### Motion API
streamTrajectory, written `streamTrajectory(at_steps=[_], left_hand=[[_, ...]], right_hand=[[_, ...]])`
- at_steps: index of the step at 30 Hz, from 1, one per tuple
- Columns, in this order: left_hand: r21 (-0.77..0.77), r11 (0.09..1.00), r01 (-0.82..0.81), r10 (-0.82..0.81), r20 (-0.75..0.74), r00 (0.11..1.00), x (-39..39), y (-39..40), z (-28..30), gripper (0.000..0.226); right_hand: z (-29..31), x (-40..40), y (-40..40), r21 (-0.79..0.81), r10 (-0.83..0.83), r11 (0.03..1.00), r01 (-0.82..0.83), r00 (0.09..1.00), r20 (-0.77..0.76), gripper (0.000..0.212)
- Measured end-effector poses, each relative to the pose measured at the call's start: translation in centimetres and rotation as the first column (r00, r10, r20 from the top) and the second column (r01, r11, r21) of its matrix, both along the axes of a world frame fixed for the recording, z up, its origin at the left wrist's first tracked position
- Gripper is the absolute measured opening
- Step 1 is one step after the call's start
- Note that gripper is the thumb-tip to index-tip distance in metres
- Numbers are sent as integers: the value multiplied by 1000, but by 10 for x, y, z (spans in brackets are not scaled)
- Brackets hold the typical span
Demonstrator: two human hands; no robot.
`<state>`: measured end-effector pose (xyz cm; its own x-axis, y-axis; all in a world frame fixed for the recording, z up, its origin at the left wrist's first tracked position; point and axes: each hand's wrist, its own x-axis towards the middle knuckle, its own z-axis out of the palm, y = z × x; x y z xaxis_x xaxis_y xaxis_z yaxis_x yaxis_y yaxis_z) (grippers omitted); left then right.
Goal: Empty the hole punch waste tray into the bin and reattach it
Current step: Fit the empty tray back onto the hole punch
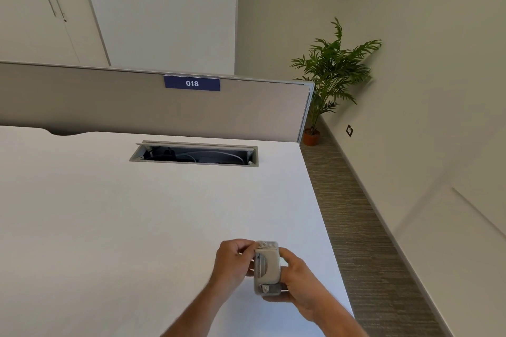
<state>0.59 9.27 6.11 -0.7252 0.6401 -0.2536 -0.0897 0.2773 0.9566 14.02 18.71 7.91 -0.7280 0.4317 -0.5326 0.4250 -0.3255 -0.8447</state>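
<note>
White desk (137, 213), grey partition (137, 107), potted plant (332, 71) in corner.

Hole punch (267, 268): pale grey w/ silver metal bits. Desk (137, 213): plain white. Divider panel (137, 107): beige-grey fabric, lighter grey trim. Number tag (192, 83): dark blue, white "018". Cable slot (193, 153): grey frame, dark inside w/ white cable. Plant (332, 68): green leaves, terracotta pot (311, 137). Carpet (356, 227): grey-brown, fine stripes. Walls (424, 63): off-white. Cupboard (41, 8): cream.
</note>
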Motion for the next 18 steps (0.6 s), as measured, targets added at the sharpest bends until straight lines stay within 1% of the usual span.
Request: streamTrajectory(at_steps=[3,6,8,10,12,14,18], left_hand=[[-4,999,40,-40,13,999,1,-3,2,22],[17,993,116,-118,120,986,4,-8,2,18],[22,982,185,-186,198,962,7,-10,1,30],[25,975,221,-220,253,942,9,-13,0,42],[36,969,243,-243,291,925,8,-15,0,47],[39,965,261,-260,305,916,7,-17,1,48],[-11,969,249,-237,267,934,10,-16,-2,49]], right_hand=[[2,3,4,81,27,996,-30,999,33,52],[1,4,7,101,-1,995,-3,999,38,52],[-1,4,7,96,-40,995,37,999,35,49],[-3,4,7,91,-64,994,60,997,39,47],[-3,4,5,82,-79,994,76,996,44,46],[-4,6,3,78,-87,993,83,995,49,47],[-8,6,-1,93,-102,991,95,992,78,47]])
